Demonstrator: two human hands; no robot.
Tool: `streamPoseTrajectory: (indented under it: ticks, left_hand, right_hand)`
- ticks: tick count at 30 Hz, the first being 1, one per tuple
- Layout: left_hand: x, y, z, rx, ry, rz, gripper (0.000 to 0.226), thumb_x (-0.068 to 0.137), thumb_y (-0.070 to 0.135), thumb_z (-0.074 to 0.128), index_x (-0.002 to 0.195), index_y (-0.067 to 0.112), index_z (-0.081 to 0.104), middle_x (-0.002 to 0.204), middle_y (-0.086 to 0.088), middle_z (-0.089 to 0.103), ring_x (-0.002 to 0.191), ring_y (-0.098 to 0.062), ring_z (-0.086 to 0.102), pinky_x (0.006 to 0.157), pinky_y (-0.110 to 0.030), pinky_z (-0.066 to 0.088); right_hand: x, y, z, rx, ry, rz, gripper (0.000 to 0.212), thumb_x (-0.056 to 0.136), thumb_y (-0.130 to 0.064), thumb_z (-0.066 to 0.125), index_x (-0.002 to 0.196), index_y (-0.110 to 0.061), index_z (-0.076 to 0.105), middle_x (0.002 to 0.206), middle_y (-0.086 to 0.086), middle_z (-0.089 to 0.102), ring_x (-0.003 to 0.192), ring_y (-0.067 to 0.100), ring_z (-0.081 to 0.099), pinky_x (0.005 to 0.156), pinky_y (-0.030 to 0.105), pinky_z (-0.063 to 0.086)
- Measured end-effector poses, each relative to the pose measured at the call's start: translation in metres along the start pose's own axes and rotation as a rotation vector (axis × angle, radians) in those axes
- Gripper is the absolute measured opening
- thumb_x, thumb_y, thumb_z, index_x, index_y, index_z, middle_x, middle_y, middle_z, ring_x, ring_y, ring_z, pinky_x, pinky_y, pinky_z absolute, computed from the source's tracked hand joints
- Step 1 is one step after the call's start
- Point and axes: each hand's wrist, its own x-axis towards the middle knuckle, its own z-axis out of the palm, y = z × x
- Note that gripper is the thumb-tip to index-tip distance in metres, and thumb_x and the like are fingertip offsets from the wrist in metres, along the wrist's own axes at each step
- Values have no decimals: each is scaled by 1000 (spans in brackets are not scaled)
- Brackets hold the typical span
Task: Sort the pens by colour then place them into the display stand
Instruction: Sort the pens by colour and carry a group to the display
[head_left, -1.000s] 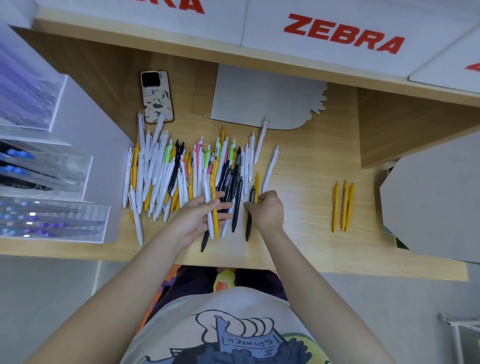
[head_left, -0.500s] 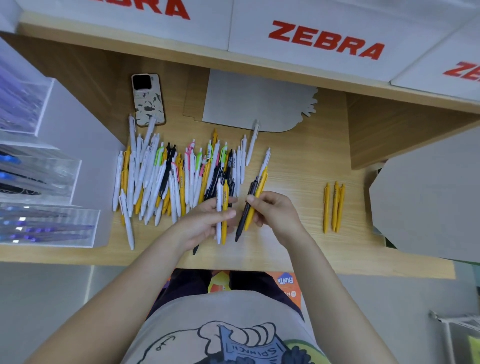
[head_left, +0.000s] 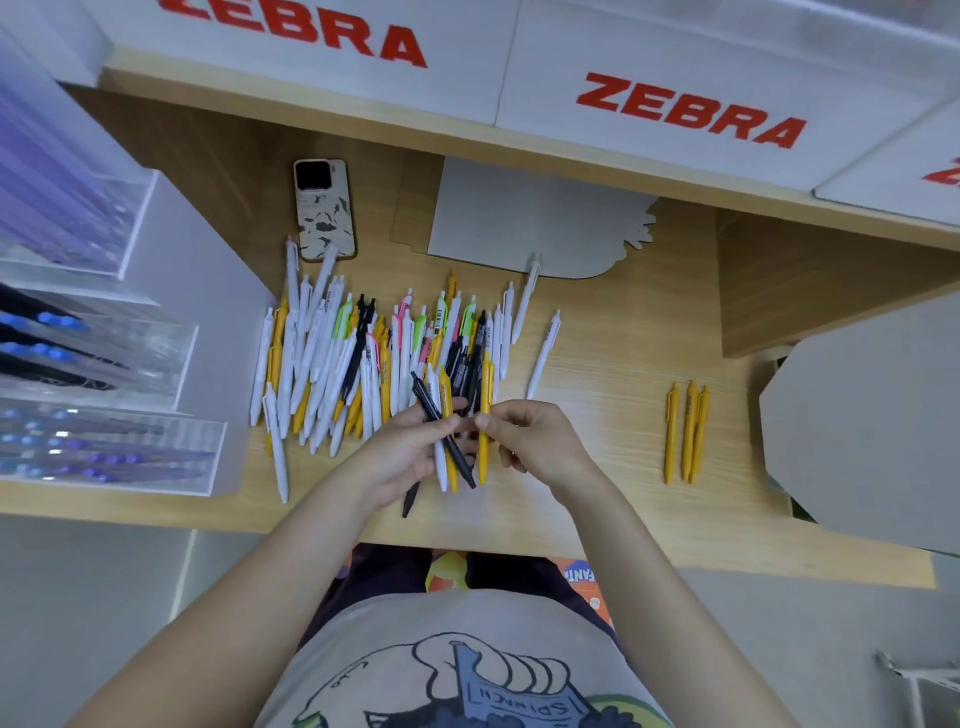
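A heap of mixed pens (head_left: 363, 364), white, yellow, black, pink and green, lies on the wooden desk (head_left: 613, 467). Three yellow pens (head_left: 687, 431) lie apart in a row on the right. My left hand (head_left: 410, 452) holds a black pen (head_left: 441, 426) tilted above the heap's near edge, with white and yellow pens under it. My right hand (head_left: 530, 441) pinches a yellow pen (head_left: 484, 415) upright beside it, the two hands' fingertips almost meeting. The clear acrylic display stand (head_left: 119, 405) stands at the left, its tiers holding blue and dark pens.
A phone (head_left: 324, 208) lies at the back left behind the heap. A grey card cut-out (head_left: 535, 218) lies at the back centre, and another grey board (head_left: 862, 415) sits at the right. White ZEBRA boxes (head_left: 675, 104) line the back edge.
My right hand lifted a black and a yellow pen out of the heap. The black one has passed to my left hand; the yellow one stays pinched in my right.
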Motion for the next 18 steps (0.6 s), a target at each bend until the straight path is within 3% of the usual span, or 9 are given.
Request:
streamPoseTrajectory:
  ticks: [4, 7, 12, 15, 18]
  left_hand:
    - [-2, 1, 1, -89, -11, -24, 42, 93, 24, 60, 131, 6, 58, 113, -19, 70, 100, -29, 70, 80, -42, 60]
    - [-1, 3, 5, -53, -13, -7, 45, 89, 24, 64, 132, 11, 59, 121, -21, 68, 107, -32, 67, 91, -47, 56]
    - [8, 7, 22, -102, -33, -24, 29, 101, 13, 53, 128, 9, 61, 122, -19, 69, 104, -29, 70, 79, -42, 59]
    - [18, 8, 46, -156, -66, -38, 29, 102, 15, 49, 129, 14, 59, 128, -13, 67, 105, -27, 70, 84, -45, 52]
    - [28, 4, 76, -173, -86, -68, 31, 101, 12, 49, 130, 14, 58, 123, -10, 70, 98, -24, 72, 75, -40, 59]
  right_hand:
    - [-5, -5, 12, -29, -90, -44, 15, 93, -12, 66, 102, -3, 73, 54, -5, 56, 44, 5, 48, 45, 13, 37]
    - [-7, -7, 12, -58, -90, -81, 13, 94, -8, 64, 102, -4, 74, 57, -7, 59, 46, 3, 50, 46, 13, 38]
    - [-11, 1, -3, -106, 18, -109, 6, 86, -11, 74, 84, -16, 71, 84, -8, 68, 63, 9, 57, 50, 22, 47]
    - [-17, 12, -14, -185, 40, -90, 18, 79, -15, 81, 89, -18, 66, 76, -3, 61, 55, 5, 52, 50, 24, 47]
    - [-24, 22, -33, -303, 144, -105, 26, 76, -16, 81, 95, -15, 62, 77, -3, 59, 64, 12, 54, 61, 28, 47]
